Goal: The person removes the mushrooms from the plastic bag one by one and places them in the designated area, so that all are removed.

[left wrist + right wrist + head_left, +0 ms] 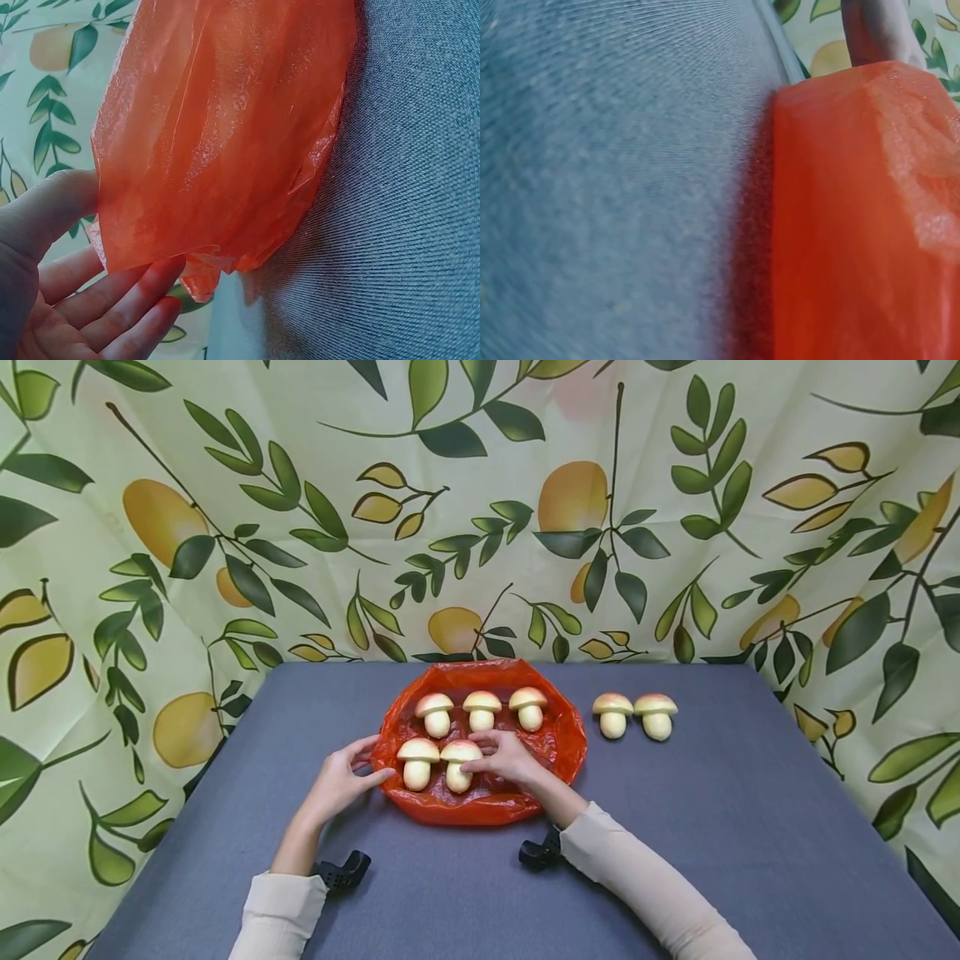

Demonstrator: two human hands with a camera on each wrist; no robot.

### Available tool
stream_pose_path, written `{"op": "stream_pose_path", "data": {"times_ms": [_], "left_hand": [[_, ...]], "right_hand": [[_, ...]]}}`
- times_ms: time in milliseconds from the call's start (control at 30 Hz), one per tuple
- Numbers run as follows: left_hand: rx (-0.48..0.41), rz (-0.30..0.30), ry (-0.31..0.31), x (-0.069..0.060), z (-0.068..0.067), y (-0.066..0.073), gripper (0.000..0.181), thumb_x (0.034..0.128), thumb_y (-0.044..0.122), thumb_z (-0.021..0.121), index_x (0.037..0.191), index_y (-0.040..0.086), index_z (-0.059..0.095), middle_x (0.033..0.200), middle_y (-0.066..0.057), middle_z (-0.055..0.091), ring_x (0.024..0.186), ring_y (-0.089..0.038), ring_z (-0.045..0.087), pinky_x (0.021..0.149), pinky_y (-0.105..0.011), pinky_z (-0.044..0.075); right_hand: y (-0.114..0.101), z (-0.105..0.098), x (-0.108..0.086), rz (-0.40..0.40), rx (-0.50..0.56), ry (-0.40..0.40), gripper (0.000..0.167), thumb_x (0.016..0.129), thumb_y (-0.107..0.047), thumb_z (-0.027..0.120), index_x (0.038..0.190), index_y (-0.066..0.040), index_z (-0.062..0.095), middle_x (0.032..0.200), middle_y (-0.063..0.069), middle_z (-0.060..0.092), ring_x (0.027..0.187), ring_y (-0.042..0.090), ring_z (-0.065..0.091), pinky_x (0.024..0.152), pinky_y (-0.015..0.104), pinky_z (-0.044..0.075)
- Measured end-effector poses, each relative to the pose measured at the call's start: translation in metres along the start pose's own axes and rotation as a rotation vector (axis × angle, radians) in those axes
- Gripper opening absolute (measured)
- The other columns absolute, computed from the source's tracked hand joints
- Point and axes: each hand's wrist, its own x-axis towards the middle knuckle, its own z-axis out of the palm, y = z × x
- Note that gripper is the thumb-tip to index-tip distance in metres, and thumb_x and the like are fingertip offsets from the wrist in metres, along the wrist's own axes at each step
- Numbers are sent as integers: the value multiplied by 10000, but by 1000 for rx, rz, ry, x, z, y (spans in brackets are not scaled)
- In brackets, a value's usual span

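A red plastic bag [465,814] lies spread open on the table, with five toy mushrooms in two rows inside. At its left rim my left hand [341,783] holds the edge between thumb and fingers; the left wrist view shows the same hand [90,300] at the bag's edge [225,135]. My right hand [512,760] reaches over the front right rim and grips the right mushroom of the front row [456,775], which stands with its reddish cap up. The right wrist view shows the bag's side [832,225]; the right hand is out of that view.
Two more mushrooms, a left one [612,717] and a right one [657,718], lie side by side on the grey-blue table [712,827], right of the bag. A leaf-and-fruit patterned cloth [480,568] hangs behind the table and along both sides.
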Motion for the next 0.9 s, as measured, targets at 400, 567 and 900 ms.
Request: {"op": "stream_pose_path", "data": {"times_ms": [400, 567, 900], "left_hand": [[19, 21, 9, 0, 0, -1, 592, 847, 158, 740, 1346, -57, 504, 1249, -280, 624, 1150, -400, 623, 1006, -497, 511], [7, 17, 17, 1, 1, -1, 592, 836, 137, 748, 1342, -57, 509, 1263, -277, 617, 1149, -392, 624, 1010, -487, 507], [15, 20, 19, 1, 1, -2, 587, 839, 142, 745, 1341, -52, 511, 1254, -273, 623, 1142, -389, 626, 1009, -494, 507]], "right_hand": [[4, 2, 0, -13, -3, 19, 521, 786, -54, 762, 1259, 64, 579, 1246, 265, 633, 1128, 347, 651, 895, 291, 564], [2, 1, -2, -2, 14, 24, 518, 787, -52, 760, 1262, 53, 582, 1248, 259, 635, 1118, 342, 656, 825, 237, 553], [-3, -5, -6, -39, 14, 10, 511, 797, -62, 746, 1264, 62, 578, 1242, 262, 637, 1109, 315, 663, 840, 244, 560]]}}
